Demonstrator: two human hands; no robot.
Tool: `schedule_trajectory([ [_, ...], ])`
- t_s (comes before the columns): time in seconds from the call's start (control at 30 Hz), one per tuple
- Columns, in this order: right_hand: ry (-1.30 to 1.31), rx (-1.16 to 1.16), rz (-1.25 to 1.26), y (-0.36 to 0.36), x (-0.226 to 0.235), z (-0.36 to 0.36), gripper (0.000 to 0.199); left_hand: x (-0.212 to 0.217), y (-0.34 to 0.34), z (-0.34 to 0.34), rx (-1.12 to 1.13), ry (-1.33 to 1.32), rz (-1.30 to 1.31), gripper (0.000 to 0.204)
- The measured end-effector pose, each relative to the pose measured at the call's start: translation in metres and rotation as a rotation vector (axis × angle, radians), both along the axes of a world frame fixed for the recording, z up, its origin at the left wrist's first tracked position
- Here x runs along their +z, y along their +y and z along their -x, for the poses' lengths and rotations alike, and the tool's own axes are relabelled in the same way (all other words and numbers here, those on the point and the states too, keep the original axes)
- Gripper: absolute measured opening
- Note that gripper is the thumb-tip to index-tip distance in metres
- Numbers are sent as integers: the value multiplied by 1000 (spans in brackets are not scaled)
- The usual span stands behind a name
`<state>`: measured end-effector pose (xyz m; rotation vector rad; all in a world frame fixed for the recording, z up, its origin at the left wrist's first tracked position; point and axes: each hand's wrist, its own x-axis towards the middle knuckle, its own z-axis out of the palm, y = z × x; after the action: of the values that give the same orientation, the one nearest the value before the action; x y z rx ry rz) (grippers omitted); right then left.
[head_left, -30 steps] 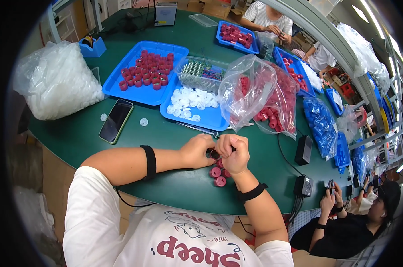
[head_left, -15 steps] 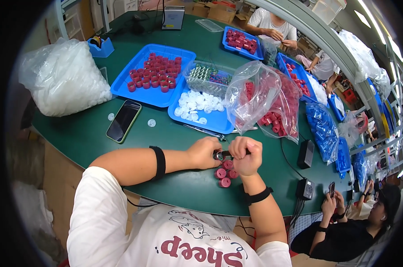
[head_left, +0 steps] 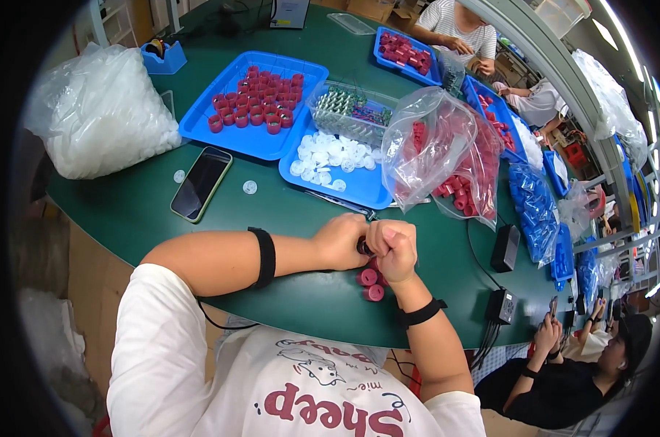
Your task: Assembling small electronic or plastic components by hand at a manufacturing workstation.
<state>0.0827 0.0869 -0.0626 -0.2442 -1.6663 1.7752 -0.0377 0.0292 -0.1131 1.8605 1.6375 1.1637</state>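
My left hand (head_left: 342, 240) and my right hand (head_left: 393, 249) are pressed together over the green table (head_left: 140, 211), fingers closed around a small dark red cap (head_left: 363, 247) held between them. Most of that cap is hidden by my fingers. Just below my hands lie a few loose red caps (head_left: 371, 285) on the table. Both wrists wear black bands.
A blue tray of red caps (head_left: 253, 109), a blue tray of white discs (head_left: 328, 156), a clear box of small parts (head_left: 348, 109) and a clear bag of red caps (head_left: 454, 156) lie ahead. A phone (head_left: 201, 183) and white bag (head_left: 100, 113) sit left. Other people work at right.
The hands stay together at the same spot on the table; the view has shifted slightly. No clear change in grip.
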Motion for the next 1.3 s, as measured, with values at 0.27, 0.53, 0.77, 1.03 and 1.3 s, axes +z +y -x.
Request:
schedule_trajectory([
  [0.27,116,-29,-25,4,9,-5,38,15,0,4,-37,-67,30,26],
  [0.53,585,-31,98,-29,136,-64,35,120,-41,3,-30,-121,-212,26],
  [0.77,-71,-300,168,-41,102,-62,17,159,-38,-22,17,-15,-487,28],
  [1.03,279,54,802,-26,74,-69,16,157,-20,-38,-39,60,-649,33],
  [1.3,396,99,919,-26,51,-71,11,155,-26,-48,-61,133,-566,25],
])
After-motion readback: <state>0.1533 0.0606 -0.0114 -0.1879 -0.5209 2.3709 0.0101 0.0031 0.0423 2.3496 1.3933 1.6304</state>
